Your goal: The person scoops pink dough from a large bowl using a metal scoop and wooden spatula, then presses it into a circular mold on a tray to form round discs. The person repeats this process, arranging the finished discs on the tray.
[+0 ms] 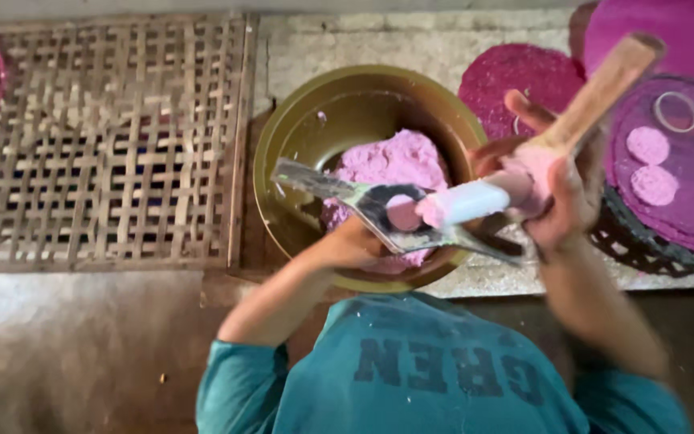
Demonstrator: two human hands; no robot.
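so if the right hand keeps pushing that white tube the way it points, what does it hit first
Most likely the metal blade held by the left hand: the right hand aims the white tube at it, pink dough at its tip.

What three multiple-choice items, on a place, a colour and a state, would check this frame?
1. Where is the pink dough?
A. in the brass-coloured bowl
B. on the woven bamboo mat
C. on the floor

2. What colour are the two small discs on the round tray at right?
A. green
B. pink
C. white

3. What is the right hand doing?
A. resting empty
B. gripping a wooden-handled tube press
C. lifting the bowl

Answers: 1 A, the dough sits inside the bowl; 2 B, both discs are pink; 3 B, its fingers wrap the tool.
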